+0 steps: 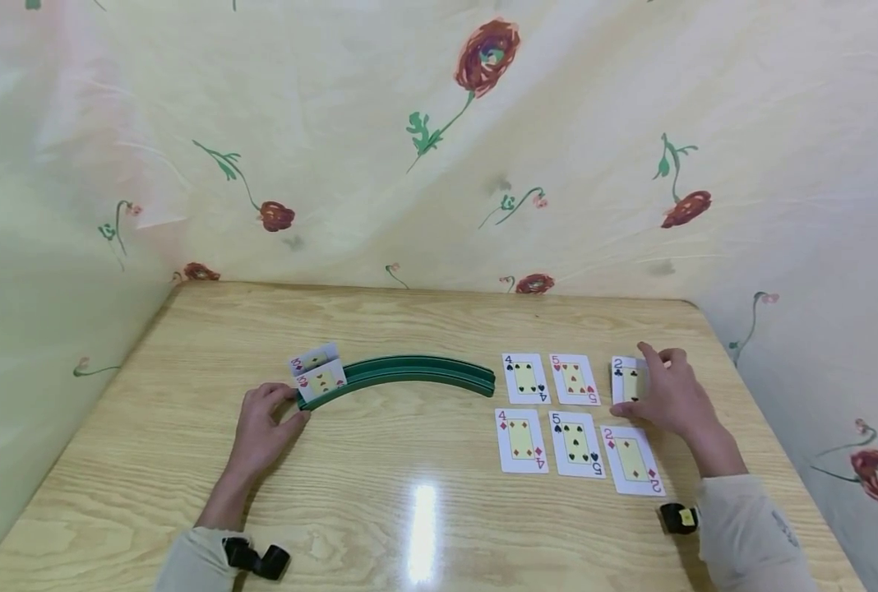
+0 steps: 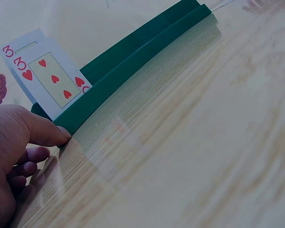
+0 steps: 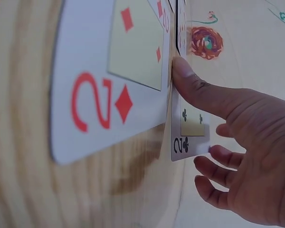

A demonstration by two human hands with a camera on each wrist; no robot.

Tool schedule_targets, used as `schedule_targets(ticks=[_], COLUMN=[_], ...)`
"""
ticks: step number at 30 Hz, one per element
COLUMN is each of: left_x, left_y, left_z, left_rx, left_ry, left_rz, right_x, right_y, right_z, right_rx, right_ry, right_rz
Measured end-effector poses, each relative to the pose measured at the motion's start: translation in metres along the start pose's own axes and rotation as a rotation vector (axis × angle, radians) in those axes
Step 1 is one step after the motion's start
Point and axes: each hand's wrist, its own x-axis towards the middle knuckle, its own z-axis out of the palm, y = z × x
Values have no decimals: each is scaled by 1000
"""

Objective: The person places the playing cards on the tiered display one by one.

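A curved green card holder [image 1: 409, 370] lies on the table. My left hand [image 1: 261, 427] grips its left end, the thumb in front. In that end stand a three of hearts [image 2: 56, 80] and, partly hidden behind it, another red three [image 2: 35, 42]. My right hand [image 1: 679, 399] holds the two of clubs [image 1: 627, 380] at the right of the card rows, thumb on its near edge and fingers at the far edge. It partly covers this card. Just nearer lies the two of diamonds [image 1: 634, 462], face up.
Left of the two of clubs lie a four of spades [image 1: 525, 378] and a five of hearts [image 1: 575, 380]. Nearer are a four of diamonds [image 1: 520, 441] and a five of spades [image 1: 576, 444]. Flowered cloth [image 1: 350, 164] hangs behind the wooden table [image 1: 350, 493].
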Motion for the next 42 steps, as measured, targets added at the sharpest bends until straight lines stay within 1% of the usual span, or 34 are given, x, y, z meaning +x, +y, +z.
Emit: schedule_targets(ticks=[6, 12, 15, 19, 23, 28, 37, 42], left_x=[0, -1, -1, -2, -1, 0, 0, -1], left_y=[0, 1, 0, 0, -1, -2, -3, -3], left_z=[0, 0, 0, 1, 1, 2, 3, 3], left_rx=[-3, 0, 0, -1, -6, -18, -6, -8], left_ry=[-2, 0, 2, 7, 15, 25, 30, 36], left_rz=[-7, -1, 5, 14, 25, 46, 50, 58], right_x=[-3, -5, -5, -5, -6, -10, -17, -19], right_y=[0, 2, 3, 4, 4, 5, 9, 10], right_z=[1, 3, 2, 1, -1, -2, -4, -8], right_rx=[-39, -40, -34, -26, -11, 16, 51, 103], right_ry=[66, 130, 135, 123, 139, 213, 369, 407], right_rz=[-6, -5, 7, 12, 3, -42, -159, -182])
